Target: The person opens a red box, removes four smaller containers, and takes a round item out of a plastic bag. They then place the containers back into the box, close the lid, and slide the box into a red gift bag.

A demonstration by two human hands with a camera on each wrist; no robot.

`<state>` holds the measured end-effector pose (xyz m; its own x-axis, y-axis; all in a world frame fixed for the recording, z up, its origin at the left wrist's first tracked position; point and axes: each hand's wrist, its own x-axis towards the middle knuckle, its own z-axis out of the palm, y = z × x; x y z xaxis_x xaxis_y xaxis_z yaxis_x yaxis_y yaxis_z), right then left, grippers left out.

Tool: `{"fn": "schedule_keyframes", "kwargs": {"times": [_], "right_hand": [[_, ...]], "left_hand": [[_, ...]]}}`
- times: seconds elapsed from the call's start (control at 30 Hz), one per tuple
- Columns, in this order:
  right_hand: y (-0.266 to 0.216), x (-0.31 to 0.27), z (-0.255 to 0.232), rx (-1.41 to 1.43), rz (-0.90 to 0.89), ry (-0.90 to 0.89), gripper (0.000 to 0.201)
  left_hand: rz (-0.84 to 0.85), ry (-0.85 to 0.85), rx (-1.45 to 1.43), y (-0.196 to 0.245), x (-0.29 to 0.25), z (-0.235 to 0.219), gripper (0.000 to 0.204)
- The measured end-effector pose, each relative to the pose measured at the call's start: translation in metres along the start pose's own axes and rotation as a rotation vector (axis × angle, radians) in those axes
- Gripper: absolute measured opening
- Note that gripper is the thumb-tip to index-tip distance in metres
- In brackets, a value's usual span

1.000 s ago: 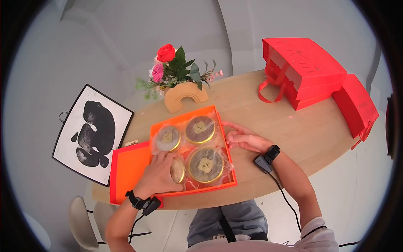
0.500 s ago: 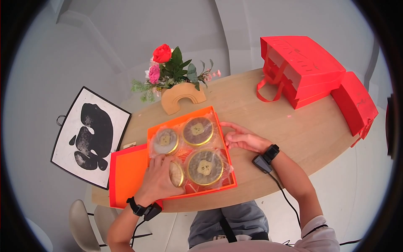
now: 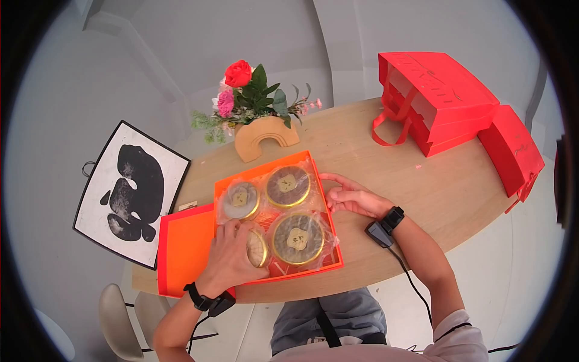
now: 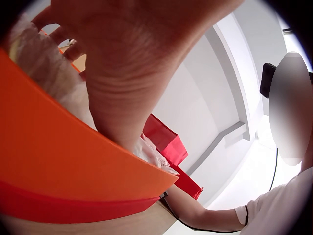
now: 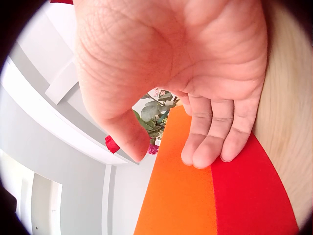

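An orange box (image 3: 301, 275) on the table holds several round tins with gold rims, wrapped in clear plastic. My left hand (image 3: 228, 259) reaches into its near left corner and grips a tin (image 3: 258, 249) there, fingers over the far side and thumb at the near side. That tin is tilted, its lid facing right, and my hand covers its left part. The other tins, such as the near right one (image 3: 298, 239), lie flat. My right hand (image 3: 357, 199) rests on the table to the right, its relaxed fingers against the box's outer wall (image 5: 171, 196).
An orange and red lid or tray (image 3: 186, 250) lies left of the box, beside a framed black-and-white picture (image 3: 136, 193). Flowers in an arch-shaped vase (image 3: 265, 136) stand behind. A red paper bag (image 3: 449, 99) and a smaller red box (image 3: 512, 151) are at the right.
The head view shifts slightly. Both hands keep their places at the box, the left still gripping the tilted tin.
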<state>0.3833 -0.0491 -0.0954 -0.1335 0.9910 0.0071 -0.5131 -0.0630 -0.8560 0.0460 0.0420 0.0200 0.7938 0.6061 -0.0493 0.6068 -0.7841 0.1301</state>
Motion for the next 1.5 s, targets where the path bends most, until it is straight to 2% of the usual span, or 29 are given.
{"fn": "schedule_keyframes", "kwargs": {"times": [0.63, 0.9, 1.07, 1.17, 1.4, 1.5], "right_hand": [[0.001, 0.001, -0.001, 0.007, -0.005, 0.003, 0.073], [0.003, 0.002, -0.003, 0.017, -0.017, -0.005, 0.067], [0.001, 0.0, -0.002, 0.016, -0.014, -0.004, 0.066], [0.003, 0.002, -0.003, 0.017, -0.009, -0.007, 0.066], [-0.001, 0.0, 0.003, 0.023, -0.001, 0.029, 0.065], [-0.002, -0.001, 0.003, 0.04, -0.007, 0.005, 0.063]], "left_hand": [[-0.018, 0.052, 0.003, 0.003, -0.005, 0.004, 0.096], [-0.024, 0.088, -0.018, 0.003, -0.008, 0.005, 0.094], [0.019, 0.249, -0.113, -0.001, -0.011, 0.01, 0.09], [0.01, 0.323, -0.049, 0.004, -0.015, 0.005, 0.092], [-0.021, 0.33, -0.156, 0.01, -0.021, -0.014, 0.099], [0.007, 0.423, -0.172, 0.016, -0.014, -0.021, 0.1]]}}
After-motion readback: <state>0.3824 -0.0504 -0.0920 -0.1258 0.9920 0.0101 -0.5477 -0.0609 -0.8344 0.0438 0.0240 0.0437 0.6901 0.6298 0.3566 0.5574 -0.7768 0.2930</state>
